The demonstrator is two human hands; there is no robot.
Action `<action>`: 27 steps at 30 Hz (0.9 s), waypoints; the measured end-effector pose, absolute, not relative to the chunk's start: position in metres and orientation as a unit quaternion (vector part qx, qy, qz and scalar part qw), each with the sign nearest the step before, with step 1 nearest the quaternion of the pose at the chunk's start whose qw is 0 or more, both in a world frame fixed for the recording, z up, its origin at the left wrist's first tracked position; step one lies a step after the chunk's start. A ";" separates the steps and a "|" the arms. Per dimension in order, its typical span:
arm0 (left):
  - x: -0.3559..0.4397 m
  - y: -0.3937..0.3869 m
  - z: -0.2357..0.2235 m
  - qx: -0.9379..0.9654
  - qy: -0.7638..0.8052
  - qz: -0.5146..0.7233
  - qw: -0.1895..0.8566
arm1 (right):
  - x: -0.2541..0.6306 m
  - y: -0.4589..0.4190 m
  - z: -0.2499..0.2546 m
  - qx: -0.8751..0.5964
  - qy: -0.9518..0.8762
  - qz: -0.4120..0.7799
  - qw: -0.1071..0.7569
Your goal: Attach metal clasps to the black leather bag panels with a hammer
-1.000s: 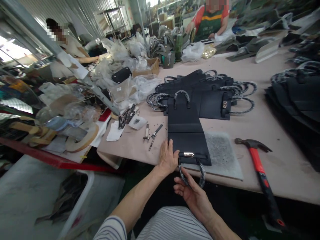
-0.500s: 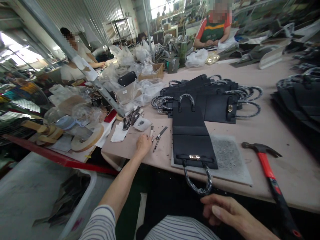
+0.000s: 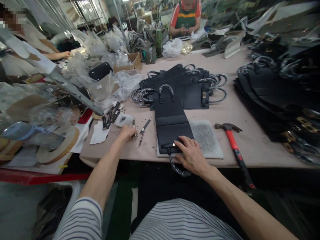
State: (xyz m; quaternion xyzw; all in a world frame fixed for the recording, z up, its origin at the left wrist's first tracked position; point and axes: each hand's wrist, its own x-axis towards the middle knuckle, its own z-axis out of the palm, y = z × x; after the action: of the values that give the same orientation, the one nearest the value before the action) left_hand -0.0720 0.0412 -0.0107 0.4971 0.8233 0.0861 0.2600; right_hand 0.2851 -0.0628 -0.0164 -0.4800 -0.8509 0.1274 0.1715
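Note:
A black unfolded bag panel (image 3: 171, 122) with wrapped handles lies on a grey pad (image 3: 208, 138) at the table's near edge. My right hand (image 3: 190, 155) rests flat on its near end, fingers spread beside the metal clasp (image 3: 173, 144), above the hanging handle (image 3: 177, 168). My left hand (image 3: 126, 132) reaches left of the panel, its fingers closed on a small metal tool (image 3: 134, 128). Small pliers (image 3: 143, 128) lie just right of that hand.
A red-handled hammer (image 3: 233, 144) lies right of the pad. Stacks of black bag panels (image 3: 186, 85) sit behind, more at the right (image 3: 277, 90). Clips, paper and plastic bags clutter the left. Two people work at the far side.
My right hand rose from below the table edge onto the panel's near end. My left hand stayed by the small tools and closed on one. The camera shifted, moving everything left in view.

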 end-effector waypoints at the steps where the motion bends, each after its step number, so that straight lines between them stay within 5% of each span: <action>1: -0.073 0.036 -0.010 0.493 0.817 0.111 0.276 | 0.286 -0.063 -0.021 -0.476 -0.854 0.129 0.169; 9: -0.029 -0.025 -0.006 0.329 0.574 0.531 0.530 | 0.293 -0.062 -0.038 -0.479 -0.848 0.154 0.166; 27: 0.043 -0.075 -0.058 0.448 0.470 0.605 0.461 | 0.291 -0.062 -0.040 -0.486 -0.848 0.135 0.165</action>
State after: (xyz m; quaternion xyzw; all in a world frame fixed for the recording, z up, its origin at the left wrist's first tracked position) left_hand 0.0434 -0.0755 -0.0582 0.4479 0.4699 0.6049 0.4612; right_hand 0.2911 -0.0615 -0.0397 -0.4858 -0.8477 0.1353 0.1646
